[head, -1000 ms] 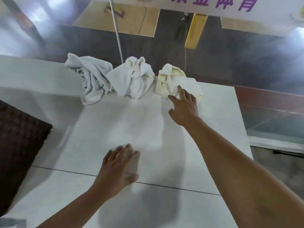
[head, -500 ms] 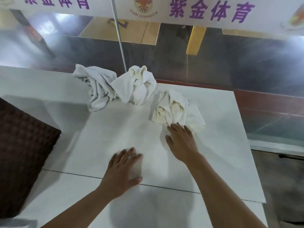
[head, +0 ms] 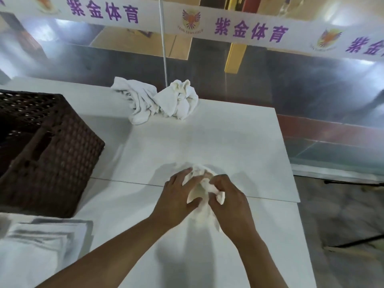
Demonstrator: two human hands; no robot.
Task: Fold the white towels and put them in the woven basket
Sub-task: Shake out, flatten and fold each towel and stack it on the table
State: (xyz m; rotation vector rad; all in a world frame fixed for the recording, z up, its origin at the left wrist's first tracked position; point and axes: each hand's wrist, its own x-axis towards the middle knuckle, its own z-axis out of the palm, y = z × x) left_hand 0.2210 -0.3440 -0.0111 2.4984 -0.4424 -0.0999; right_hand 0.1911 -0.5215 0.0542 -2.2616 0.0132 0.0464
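Since half a second ago we have dragged the crumpled towel [head: 200, 191] from the far right of the table [head: 239, 142] toward the near edge, and our left hand [head: 176, 196], which lay flat on the bare surface, has joined the right hand [head: 227, 201] on it; both forearms reach in from the near edge and converge at the middle of the table; our left hand lies against the left side of the bundle, fingers spread over the cloth and thumb tucked under a fold, so we grip it loosely; our right hand curls its fingers into the right side, pinching a twist of fabric near the knuckles; much of the towel is hidden beneath the two hands, and we cannot tell how it is bunched underneath; at the near left corner a folded stack of towels [head: 39, 246] is blurred and cut off by the frame edge; beyond it, on the left, the woven basket [head: 62, 159] stands dark brown, its left part out of view and its inside too dark to read; at the far edge two more rumpled white towels, the left towel [head: 137, 100] and the right towel [head: 180, 100], touch each other; behind them a thin metal pole [head: 164, 48] rises, and a white banner [head: 207, 19] with purple characters crosses the top.
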